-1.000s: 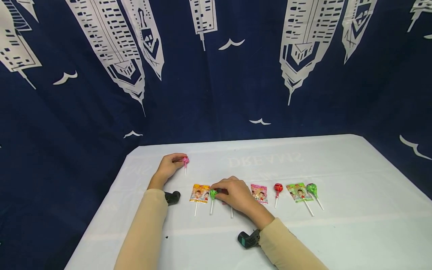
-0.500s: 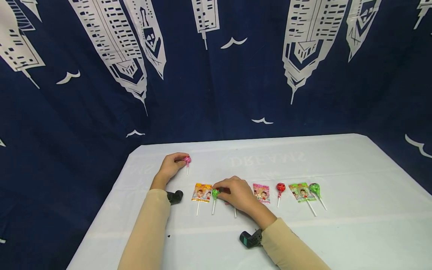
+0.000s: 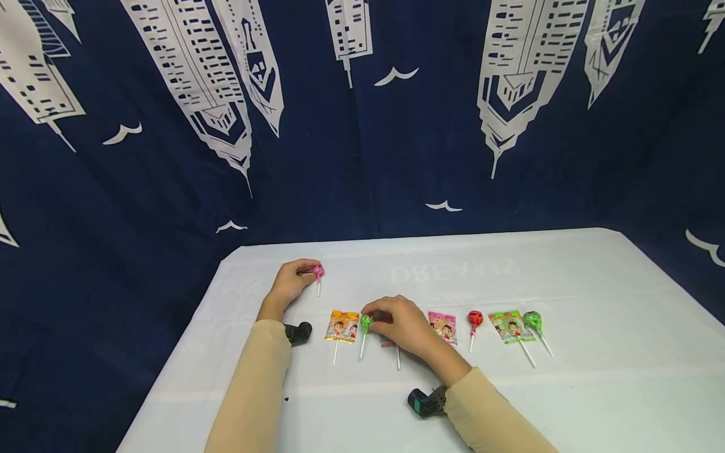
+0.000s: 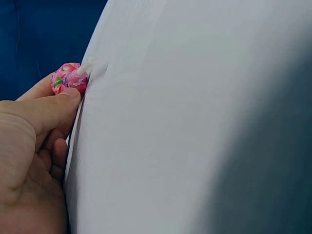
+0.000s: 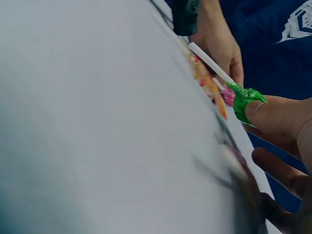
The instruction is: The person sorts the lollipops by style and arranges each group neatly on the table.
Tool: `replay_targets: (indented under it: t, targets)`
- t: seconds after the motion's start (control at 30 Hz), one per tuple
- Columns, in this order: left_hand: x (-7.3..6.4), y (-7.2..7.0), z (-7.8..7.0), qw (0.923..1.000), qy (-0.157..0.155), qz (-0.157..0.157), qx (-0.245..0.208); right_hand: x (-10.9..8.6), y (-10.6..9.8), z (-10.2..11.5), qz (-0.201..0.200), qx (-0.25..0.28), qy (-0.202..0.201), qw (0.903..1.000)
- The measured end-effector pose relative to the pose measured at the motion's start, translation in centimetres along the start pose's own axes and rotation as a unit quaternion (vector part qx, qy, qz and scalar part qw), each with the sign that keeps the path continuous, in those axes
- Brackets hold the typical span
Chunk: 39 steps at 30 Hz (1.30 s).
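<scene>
The left hand point(image 3: 291, 281) pinches a pink lollipop point(image 3: 318, 272) by its wrapped round head, thumb against finger, near the far left of the white worktop point(image 3: 589, 402), with the stick pointing back toward the person. The right hand point(image 3: 403, 321), nearer the person, pinches the wrapped head of a bright green lollipop point(image 3: 365, 323) between thumb and finger, its lower fingers spread apart from the candy in the right wrist view; whether that lollipop touches the worktop cannot be told. Just left of it lies an orange flat lollipop point(image 3: 342, 327). Under the right hand a covered lollipop point(image 3: 399, 360) shows its stick and a bit of wrapper. Farther right, in a loose row, lie a pink packet point(image 3: 442, 327), a red lollipop point(image 3: 475, 319), a green flat lollipop point(image 3: 512, 327) and, close against that, a dark green lollipop point(image 3: 533, 321)
</scene>
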State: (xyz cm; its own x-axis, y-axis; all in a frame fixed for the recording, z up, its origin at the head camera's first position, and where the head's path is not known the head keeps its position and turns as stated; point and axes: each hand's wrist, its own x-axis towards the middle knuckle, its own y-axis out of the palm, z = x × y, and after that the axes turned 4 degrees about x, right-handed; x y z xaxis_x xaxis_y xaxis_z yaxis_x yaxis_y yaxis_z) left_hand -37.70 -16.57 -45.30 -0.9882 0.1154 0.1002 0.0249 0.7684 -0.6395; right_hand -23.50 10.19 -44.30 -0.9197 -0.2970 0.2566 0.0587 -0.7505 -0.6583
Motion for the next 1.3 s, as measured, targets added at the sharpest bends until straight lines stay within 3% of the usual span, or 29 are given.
replay_targets:
  t: [0.23, 0.53, 0.83, 1.07, 1.3]
  targets:
    - [0.3, 0.0, 0.1, 1.0000, 0.002, -0.003, -0.007, 2.0, -1.4, 0.1, 0.014, 0.020, -0.001, 0.9997]
    - [0.4, 0.1, 0.1, 0.9999, -0.004, 0.000, -0.011, 6.8, -2.4, 0.9, 0.027, 0.008, -0.020, 0.9994]
    - [0.2, 0.1, 0.2, 0.9998, -0.015, -0.005, -0.009, 10.9, -0.9, 1.7, 0.038, -0.003, -0.002, 0.9993]
    - [0.0, -0.1, 0.6, 0.9999, -0.014, -0.006, -0.007, 12.6, 1.1, 1.1, 0.055, -0.006, 0.022, 0.9982]
    - [0.6, 0.0, 0.6, 0.9998, -0.009, 0.001, -0.017, 14.0, 1.9, 0.3, 0.047, -0.016, 0.050, 0.9975]
